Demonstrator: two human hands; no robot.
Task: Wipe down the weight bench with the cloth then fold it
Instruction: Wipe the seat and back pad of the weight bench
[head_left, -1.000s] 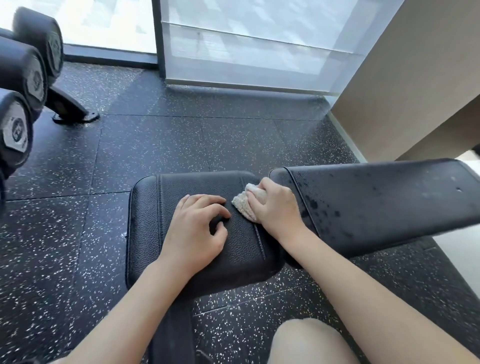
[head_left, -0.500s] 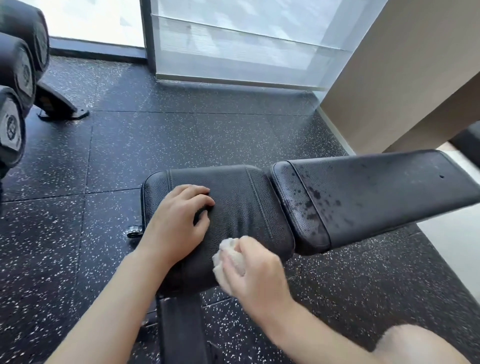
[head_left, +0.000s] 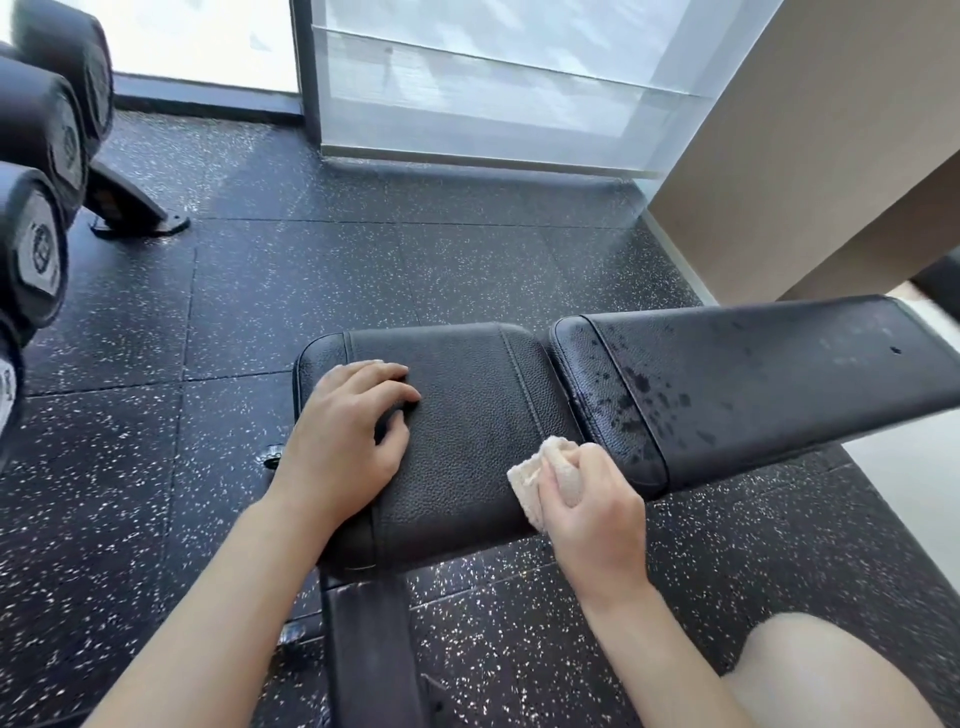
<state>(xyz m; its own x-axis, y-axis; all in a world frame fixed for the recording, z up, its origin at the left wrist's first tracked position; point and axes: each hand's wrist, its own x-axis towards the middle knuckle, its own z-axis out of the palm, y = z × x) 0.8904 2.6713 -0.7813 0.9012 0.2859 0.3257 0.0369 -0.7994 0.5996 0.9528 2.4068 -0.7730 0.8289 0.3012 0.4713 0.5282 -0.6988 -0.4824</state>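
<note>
wiping stage. the right hand (head_left: 589, 512) bunches the pale cloth (head_left: 540, 480) in clenched fingers and presses it on the near right corner of the seat pad (head_left: 467, 415), beside the gap to the back pad (head_left: 753, 379). the left hand (head_left: 345, 441) lies on the seat's left part, fingers loosely bent and grasping nothing, seemingly to brace the worktop. dark wet specks (head_left: 639, 395) on the back pad suggest it awaits wiping; folding comes later.

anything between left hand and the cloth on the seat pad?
No. Head view: only bare seat pad lies between the left hand and the cloth.
</note>
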